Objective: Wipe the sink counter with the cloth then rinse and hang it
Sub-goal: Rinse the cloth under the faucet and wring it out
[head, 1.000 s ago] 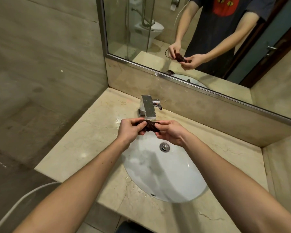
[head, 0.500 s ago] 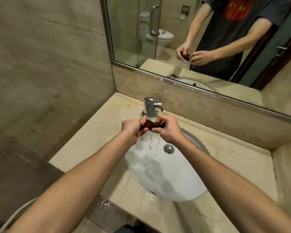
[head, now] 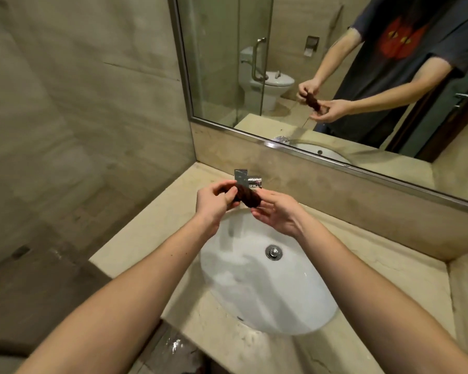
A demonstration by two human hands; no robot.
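Observation:
A small dark brown cloth (head: pixel 248 197), twisted into a tight roll, is held over the back of the white oval sink basin (head: pixel 295 300). My left hand (head: pixel 214 202) pinches its left end. My right hand (head: pixel 277 213) holds the right end from below with the fingers partly spread. Both hands are just in front of the chrome tap (head: pixel 245 178). The beige marble sink counter (head: pixel 146 233) surrounds the basin. The tap's spout is hidden behind the cloth and my hands.
A wall mirror (head: pixel 254 63) above the backsplash reflects a person's arms, the cloth, a toilet and a glass door. A chrome drain plug (head: pixel 274 252) sits in the basin. Tiled wall stands on the left; a side wall closes the counter on the right.
My hands were clenched tight on the cloth with water dripping into the basin. The grip has now loosened, my right fingers have opened, and the twisted cloth shows more between the hands.

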